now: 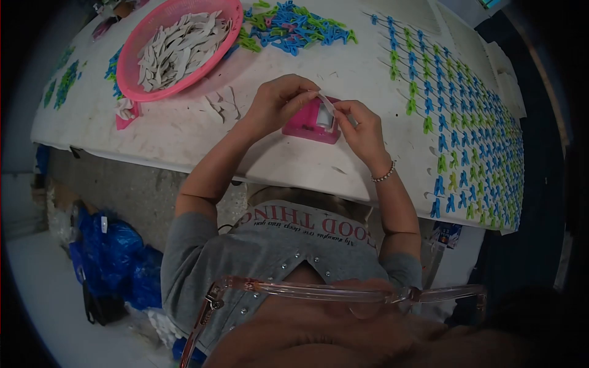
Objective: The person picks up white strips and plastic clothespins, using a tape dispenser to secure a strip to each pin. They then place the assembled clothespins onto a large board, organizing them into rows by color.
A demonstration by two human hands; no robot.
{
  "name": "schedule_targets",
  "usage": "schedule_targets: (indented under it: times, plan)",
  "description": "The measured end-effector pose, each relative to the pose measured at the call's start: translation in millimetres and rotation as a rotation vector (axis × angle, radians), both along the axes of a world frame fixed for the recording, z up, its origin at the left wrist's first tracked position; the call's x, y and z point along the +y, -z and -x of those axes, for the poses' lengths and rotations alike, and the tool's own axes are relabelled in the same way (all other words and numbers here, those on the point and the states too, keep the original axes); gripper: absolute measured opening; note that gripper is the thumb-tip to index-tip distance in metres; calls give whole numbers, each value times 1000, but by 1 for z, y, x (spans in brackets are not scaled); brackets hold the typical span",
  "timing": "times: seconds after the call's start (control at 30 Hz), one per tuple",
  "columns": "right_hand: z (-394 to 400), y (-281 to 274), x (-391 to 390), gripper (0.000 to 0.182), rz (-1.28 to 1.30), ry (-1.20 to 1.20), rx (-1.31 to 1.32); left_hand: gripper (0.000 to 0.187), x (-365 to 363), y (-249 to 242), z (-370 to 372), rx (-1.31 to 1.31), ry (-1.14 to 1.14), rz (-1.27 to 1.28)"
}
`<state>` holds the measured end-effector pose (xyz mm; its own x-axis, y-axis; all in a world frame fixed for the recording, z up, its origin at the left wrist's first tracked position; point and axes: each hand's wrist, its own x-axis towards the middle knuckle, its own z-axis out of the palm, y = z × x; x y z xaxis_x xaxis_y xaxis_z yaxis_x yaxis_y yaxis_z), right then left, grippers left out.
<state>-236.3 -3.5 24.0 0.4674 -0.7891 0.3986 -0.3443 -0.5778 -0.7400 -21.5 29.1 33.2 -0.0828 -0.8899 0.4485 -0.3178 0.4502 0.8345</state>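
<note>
My left hand [281, 103] and my right hand [361, 127] meet over a small pink box [308, 130]. A thin white strip [326, 101] stretches between their fingertips, one end pinched by each hand. Inside the box sits a small whitish object [324, 116], partly hidden by my fingers. To the left of my left hand, several loose white strips [222, 105] lie on the table [184, 138]. Beyond them stands a pink basket [211, 73] heaped with similar pale strips [181, 50].
Blue and green clothespins [294, 27] lie piled behind the basket. Rows of clothespins [457, 132] on thin sticks cover the table's right side. A small pink scoop-like piece [127, 115] rests left of the basket. Blue plastic bags [116, 254] sit on the floor at left.
</note>
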Motion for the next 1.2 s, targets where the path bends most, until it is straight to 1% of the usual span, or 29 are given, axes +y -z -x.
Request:
schedule_targets:
  times: [0.03,0.1,0.13,0.2,0.33,0.4,0.43,0.53,0.6,0.73,0.8,0.83,0.9,0.93,1.0,1.03,1.1,1.13,1.2]
  plan:
    - [-2,5,-1,9,-3,-6,2,11,1,-2,-4,2,-6,-3]
    - [-4,14,-2,10,-19,-23,-6,13,2,-4,-10,-289,-48,218]
    - [-6,15,-2,10,-23,-25,-5,13,3,-3,-11,-289,-49,213]
    - [-9,16,-2,10,139,-39,36,14,4,-1,-13,-298,-44,266]
    - [-5,17,-3,12,157,-55,54,11,7,5,-16,-307,-41,251]
    - [3,18,-6,14,275,-73,141,9,5,12,-17,-370,-47,166]
    - [7,20,-7,14,274,-74,141,9,3,17,-17,-370,-48,165]
    - [18,22,-6,16,290,-50,176,10,-4,30,-8,-401,-9,146]
    - [25,19,-4,18,338,14,254,9,-8,34,1,-423,-4,90]
    - [31,3,-2,23,370,87,202,8,-13,32,16,-443,37,104]
    - [29,-7,-1,25,302,125,97,7,-15,28,24,-494,45,114]
    - [28,-7,-2,25,303,127,97,7,-16,28,27,-494,46,116]
    - [24,-5,-6,27,8,55,-141,7,-17,28,30,-505,38,106]
    - [21,-5,-6,27,10,53,-141,7,-16,28,30,-505,36,108]
    - [10,-3,-5,32,-203,-6,-320,8,-14,28,31,-199,84,7]
    - [7,5,-7,32,-202,-8,-320,8,-11,28,31,-199,82,7]
    - [-1,24,-9,37,-403,-100,-424,11,-5,28,31,90,112,-329]
    - [-2,26,-10,37,-405,-102,-424,11,-4,31,29,90,110,-330]
    - [-6,26,-9,37,-407,-105,-365,17,-3,34,25,11,97,-196]
